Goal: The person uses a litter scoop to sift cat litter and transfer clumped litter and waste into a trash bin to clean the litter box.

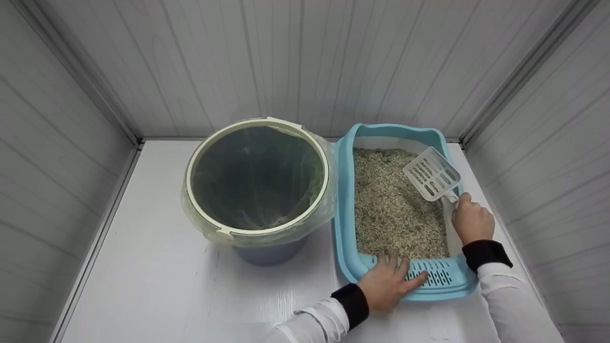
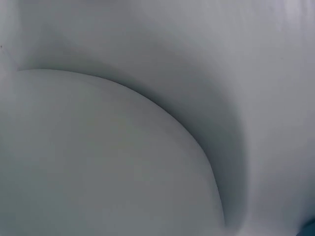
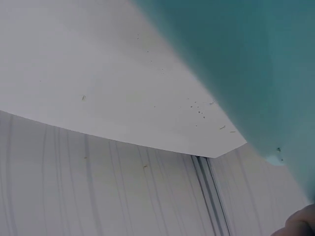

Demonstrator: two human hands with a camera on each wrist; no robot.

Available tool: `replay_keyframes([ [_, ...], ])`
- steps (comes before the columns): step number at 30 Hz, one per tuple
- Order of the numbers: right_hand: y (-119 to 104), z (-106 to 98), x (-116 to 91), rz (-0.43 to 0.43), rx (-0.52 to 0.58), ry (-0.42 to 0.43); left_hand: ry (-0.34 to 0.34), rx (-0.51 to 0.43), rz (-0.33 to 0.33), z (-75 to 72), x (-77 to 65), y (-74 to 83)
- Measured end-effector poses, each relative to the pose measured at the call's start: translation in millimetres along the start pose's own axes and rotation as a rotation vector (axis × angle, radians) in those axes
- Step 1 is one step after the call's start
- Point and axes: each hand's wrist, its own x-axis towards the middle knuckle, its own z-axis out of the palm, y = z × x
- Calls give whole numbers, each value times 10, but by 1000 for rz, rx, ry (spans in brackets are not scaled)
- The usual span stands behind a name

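my right hand (image 1: pixel 474 220) grips the slotted scoop (image 1: pixel 434 177), best kept level over the litter (image 1: pixel 395 214), while my left hand (image 1: pixel 387 285) rests spread on the blue tray (image 1: pixel 350 205), ideally steadying it.

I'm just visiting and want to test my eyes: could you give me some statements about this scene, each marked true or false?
1. The right hand holds a scoop. True.
2. A see-through bag lines the bucket. True.
3. The left hand is inside the bucket. False: it rests on the near edge of the blue tray.
4. The tray stands to the left of the bucket. False: it stands to the right.
5. Both wrists wear dark bands. True.
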Motion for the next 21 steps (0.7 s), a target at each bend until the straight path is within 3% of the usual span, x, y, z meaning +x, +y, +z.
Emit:
replay_keyframes([
  [21, 70, -94, 13, -18, 98, -59, 5, -37, -30, -113, -21, 11],
])
